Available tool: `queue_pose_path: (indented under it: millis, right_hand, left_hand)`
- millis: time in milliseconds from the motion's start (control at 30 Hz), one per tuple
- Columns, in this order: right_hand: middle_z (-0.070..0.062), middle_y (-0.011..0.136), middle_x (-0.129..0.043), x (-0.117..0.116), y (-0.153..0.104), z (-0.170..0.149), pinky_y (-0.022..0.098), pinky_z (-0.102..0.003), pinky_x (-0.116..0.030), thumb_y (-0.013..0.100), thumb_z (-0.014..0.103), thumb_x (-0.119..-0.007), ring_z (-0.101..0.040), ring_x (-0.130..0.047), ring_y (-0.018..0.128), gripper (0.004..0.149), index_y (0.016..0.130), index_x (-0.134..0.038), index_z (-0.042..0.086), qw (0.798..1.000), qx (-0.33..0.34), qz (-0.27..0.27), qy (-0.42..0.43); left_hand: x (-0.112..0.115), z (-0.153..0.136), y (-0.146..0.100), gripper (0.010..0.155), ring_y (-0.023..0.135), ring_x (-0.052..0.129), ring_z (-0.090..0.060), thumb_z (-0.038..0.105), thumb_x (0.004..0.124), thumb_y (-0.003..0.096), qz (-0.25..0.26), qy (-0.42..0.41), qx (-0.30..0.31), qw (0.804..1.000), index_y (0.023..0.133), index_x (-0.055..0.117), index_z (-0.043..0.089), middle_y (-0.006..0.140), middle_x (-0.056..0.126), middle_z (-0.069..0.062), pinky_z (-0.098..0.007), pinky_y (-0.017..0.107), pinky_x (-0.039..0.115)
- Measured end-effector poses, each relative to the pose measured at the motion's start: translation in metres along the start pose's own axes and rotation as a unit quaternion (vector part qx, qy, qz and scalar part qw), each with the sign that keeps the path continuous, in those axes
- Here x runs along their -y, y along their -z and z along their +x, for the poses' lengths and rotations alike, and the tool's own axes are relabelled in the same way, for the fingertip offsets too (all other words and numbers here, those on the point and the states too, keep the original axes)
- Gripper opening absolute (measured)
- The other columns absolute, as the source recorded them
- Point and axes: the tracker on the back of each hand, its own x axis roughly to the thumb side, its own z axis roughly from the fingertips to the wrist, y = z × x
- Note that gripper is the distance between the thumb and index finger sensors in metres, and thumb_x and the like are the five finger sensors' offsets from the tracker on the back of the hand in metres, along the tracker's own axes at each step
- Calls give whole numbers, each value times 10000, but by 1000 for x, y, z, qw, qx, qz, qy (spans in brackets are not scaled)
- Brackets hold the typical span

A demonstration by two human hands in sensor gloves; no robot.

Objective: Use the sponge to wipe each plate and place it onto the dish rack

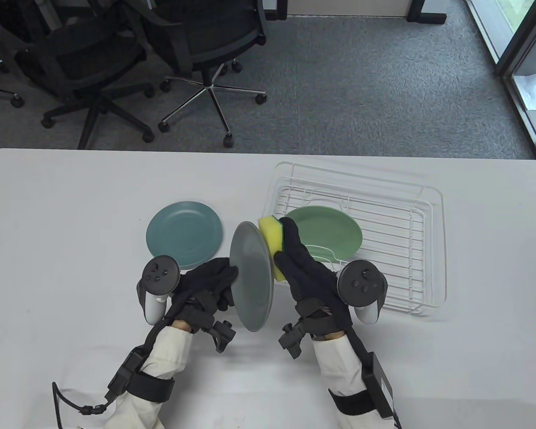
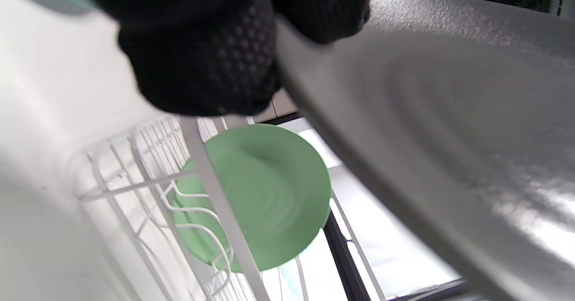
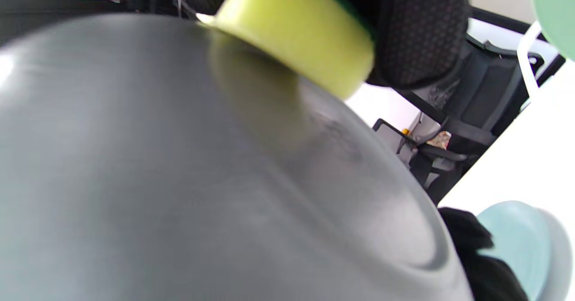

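A grey plate [image 1: 250,277] [image 2: 449,126] [image 3: 179,179] stands on edge above the table, gripped at its left rim by my left hand [image 1: 214,281] [image 2: 202,54]. My right hand [image 1: 295,254] [image 3: 413,31] holds a yellow sponge [image 1: 274,241] [image 3: 292,31] and presses it against the plate's right face. A teal plate [image 1: 184,234] [image 3: 516,242] lies flat on the table to the left. A green plate [image 1: 328,232] [image 2: 256,193] sits inside the white wire dish rack [image 1: 384,214] [image 2: 134,184] on the right.
The white table [image 1: 71,223] stretches to either side of the plates. Black office chairs [image 1: 116,67] stand on grey carpet beyond the far edge. A window [image 1: 531,53] is at the far right.
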Motion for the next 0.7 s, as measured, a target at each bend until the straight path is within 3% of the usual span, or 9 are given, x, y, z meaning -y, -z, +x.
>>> queue_pose_path:
  millis: [200, 400, 533, 700]
  right_hand:
    - [-447, 1024, -565, -20, 6, -19, 542, -544, -776, 685, 302, -512, -578, -757, 779, 629, 1157, -198, 30, 997, -32, 62, 44]
    - [-480, 992, -570, -38, 7, -16, 508, -519, -804, 682, 280, -508, -584, -789, 730, 638, 1143, -188, -22, 992, -37, 120, 26]
    - [-472, 987, -577, -36, 7, -15, 517, -509, -797, 683, 282, -511, -560, -793, 725, 636, 1149, -200, -18, 985, -33, 146, 89]
    - [-439, 998, -591, -18, 6, -11, 531, -487, -794, 688, 302, -520, -526, -796, 738, 629, 1162, -214, 24, 982, -10, 133, 136]
  left_hand:
    - [4, 13, -4, 406, 281, 1061, -200, 262, 728, 523, 7, -42, 27, 999, 798, 909, 25, 548, 1011, -130, -129, 99, 923]
    - [-11, 8, -8, 412, 263, 1059, -181, 260, 726, 529, 78, -69, 15, 994, 795, 906, 3, 535, 1009, -132, -107, 86, 919]
    - [-22, 1, -9, 418, 254, 1057, -167, 262, 726, 529, 106, -44, 5, 993, 791, 907, -8, 524, 1010, -130, -95, 81, 915]
    - [-28, -8, -8, 418, 251, 1056, -168, 261, 732, 529, 118, -37, -11, 992, 788, 908, -16, 521, 1010, -134, -95, 78, 914]
